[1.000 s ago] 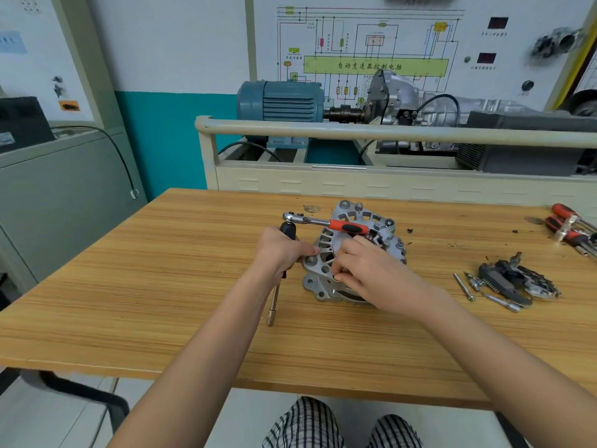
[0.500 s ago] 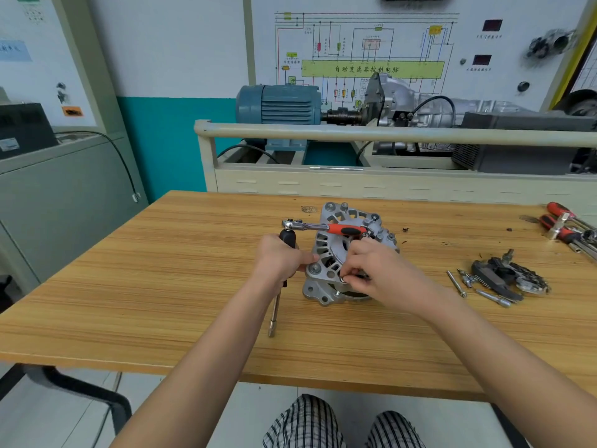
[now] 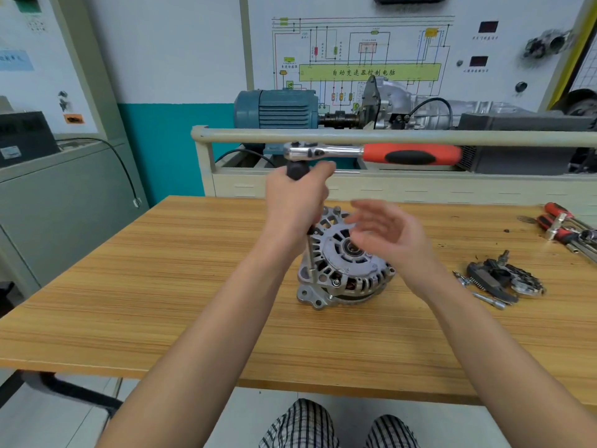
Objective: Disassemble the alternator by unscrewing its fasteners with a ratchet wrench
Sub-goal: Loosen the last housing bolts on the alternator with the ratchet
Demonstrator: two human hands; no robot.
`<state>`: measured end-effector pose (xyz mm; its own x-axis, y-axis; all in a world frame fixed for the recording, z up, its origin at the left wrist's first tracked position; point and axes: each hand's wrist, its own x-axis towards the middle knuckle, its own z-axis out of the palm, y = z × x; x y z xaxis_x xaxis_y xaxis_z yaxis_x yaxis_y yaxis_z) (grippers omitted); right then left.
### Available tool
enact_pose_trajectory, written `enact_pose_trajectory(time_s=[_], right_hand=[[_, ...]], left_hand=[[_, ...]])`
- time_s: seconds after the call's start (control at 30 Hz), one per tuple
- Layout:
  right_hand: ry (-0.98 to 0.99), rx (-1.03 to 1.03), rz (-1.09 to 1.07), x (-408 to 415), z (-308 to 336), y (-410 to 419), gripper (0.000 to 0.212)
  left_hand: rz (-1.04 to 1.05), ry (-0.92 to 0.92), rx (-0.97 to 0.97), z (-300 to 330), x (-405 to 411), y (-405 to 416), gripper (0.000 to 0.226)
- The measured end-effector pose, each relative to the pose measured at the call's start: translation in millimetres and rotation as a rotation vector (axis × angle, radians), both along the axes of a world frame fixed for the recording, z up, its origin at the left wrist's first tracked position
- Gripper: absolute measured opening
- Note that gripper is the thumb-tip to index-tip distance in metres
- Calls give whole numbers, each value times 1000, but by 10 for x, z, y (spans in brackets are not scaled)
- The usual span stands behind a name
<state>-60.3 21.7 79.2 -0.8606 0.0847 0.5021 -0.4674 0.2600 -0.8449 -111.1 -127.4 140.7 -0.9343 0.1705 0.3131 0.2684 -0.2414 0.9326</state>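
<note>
The silver alternator [image 3: 342, 266] lies flat on the wooden table [image 3: 161, 286] with its vented end plate facing up. My left hand [image 3: 295, 202] grips the black handle of an upright extension bar whose tip meets a fastener at the alternator's left rim. On top of that bar sits the ratchet wrench [image 3: 371, 154], its orange and black handle pointing right, level with the rail behind. My right hand [image 3: 384, 234] hovers open above the alternator's right side, fingers spread and blurred, touching nothing.
Removed alternator parts and loose bolts [image 3: 500, 282] lie to the right on the table. Red-handled tools [image 3: 568, 231] rest at the far right edge. A training bench with a beige rail [image 3: 420, 137] and a blue motor [image 3: 277, 108] stands behind the table.
My left hand has stood the extension bar upright and raised the ratchet wrench off the alternator. My right hand has let go of the alternator and lifted open above it.
</note>
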Motion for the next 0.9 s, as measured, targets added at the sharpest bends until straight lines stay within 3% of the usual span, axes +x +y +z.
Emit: enact_pose_trajectory(time_s=[0.17,0.23,0.37,0.77,0.83,0.9], right_hand=[[208,-394,105,107,309,-44,55],[249,-466,81,122,361,-53,42],[288,-451,69,140,359,-77,25],[292,-441,34,164,277,-29,16],[310,-499,78,206,277,-55,13],[329,-705,181,272,286,-97,22]], left_hand=[[-24,67,12,-72,65,326,36],[-16,60,15,-129,53,364,36],[-5,75,3,-221,38,378,39],[7,126,-24,-321,47,421,30],[2,166,-16,-344,84,427,29],[-11,223,-12,-402,126,430,37]])
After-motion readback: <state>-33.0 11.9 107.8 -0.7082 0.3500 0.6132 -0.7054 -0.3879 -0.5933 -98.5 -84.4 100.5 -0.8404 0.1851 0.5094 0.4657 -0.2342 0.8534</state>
